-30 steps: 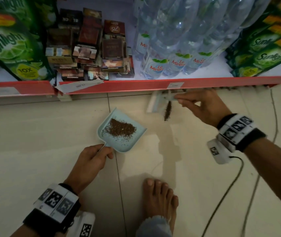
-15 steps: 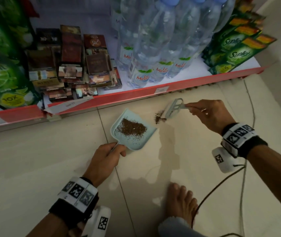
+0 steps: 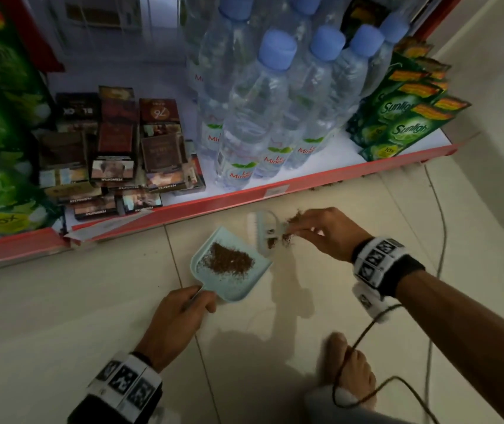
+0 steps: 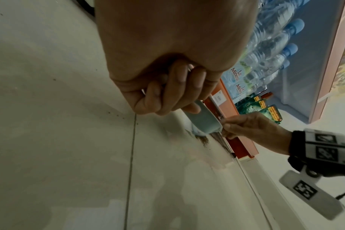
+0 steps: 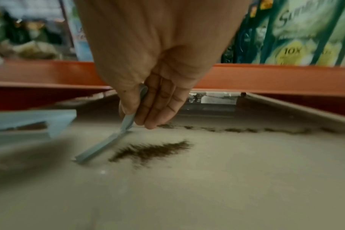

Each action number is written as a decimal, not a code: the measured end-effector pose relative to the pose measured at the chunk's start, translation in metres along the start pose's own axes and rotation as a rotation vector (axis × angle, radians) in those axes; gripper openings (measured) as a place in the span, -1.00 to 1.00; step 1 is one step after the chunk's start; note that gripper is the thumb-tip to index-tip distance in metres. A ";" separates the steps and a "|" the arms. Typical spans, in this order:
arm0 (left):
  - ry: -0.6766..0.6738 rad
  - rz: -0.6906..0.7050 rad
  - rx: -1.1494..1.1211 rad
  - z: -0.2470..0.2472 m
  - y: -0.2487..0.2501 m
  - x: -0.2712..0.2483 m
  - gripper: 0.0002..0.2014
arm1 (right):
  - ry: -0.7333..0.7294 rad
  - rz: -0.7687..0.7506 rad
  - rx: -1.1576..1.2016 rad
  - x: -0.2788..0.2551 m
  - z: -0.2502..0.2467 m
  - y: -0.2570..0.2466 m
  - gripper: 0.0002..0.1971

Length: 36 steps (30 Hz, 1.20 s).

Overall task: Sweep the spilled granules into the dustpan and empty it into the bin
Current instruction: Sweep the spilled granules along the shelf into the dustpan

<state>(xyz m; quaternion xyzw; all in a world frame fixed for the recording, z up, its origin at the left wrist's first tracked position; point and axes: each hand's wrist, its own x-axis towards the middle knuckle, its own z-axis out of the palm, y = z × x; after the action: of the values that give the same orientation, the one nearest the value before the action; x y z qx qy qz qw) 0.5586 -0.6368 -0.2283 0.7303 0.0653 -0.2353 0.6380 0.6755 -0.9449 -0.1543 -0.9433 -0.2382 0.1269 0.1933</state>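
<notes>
Left hand (image 3: 180, 316) grips the dustpan (image 3: 229, 267) handle, mouth toward the granules (image 5: 152, 151), so the right-hand (image 3: 330, 234) fingers (image 5: 158, 109), pinching the brush (image 3: 264, 231), can sweep them in.

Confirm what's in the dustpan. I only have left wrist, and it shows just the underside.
Observer: The head view shows a brown pile of granules in the middle of the dustpan. The left hand grips its handle.
Operator: What is the right hand doing?
Observer: The right hand pinches a small brush by its handle, with the head on the floor just past the dustpan's open edge.
Operator: Any spill left on the floor?
Observer: Yes. The right wrist view shows a loose heap beside the brush and a thin trail along the foot of the red shelf.
</notes>
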 end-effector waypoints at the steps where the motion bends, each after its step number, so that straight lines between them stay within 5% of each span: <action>1: 0.012 -0.006 0.009 0.002 -0.002 -0.001 -0.55 | -0.007 -0.002 -0.045 -0.009 -0.005 0.010 -0.81; 5: 0.041 -0.036 0.031 0.016 -0.003 0.004 -0.56 | 0.106 0.011 -0.024 -0.037 -0.023 0.051 -0.80; 14: 0.032 -0.029 0.137 0.070 0.038 0.031 -0.67 | 0.400 0.158 0.467 -0.070 -0.044 0.103 -0.87; 20: -0.051 -0.061 0.178 0.114 0.085 0.057 -0.62 | 0.542 0.293 0.470 -0.086 -0.076 0.127 -0.84; 28: -0.209 -0.098 0.234 0.172 0.126 0.101 -0.63 | 0.381 0.391 -0.024 -0.084 -0.100 0.165 -0.70; 36: -0.337 -0.079 0.293 0.205 0.149 0.162 -0.68 | 0.374 0.482 0.165 -0.084 -0.062 0.191 -0.70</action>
<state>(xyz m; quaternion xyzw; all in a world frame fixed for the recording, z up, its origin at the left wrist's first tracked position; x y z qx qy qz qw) 0.7067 -0.8939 -0.1783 0.7623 -0.0485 -0.3861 0.5172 0.7010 -1.1605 -0.1677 -0.9607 0.0431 0.0123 0.2739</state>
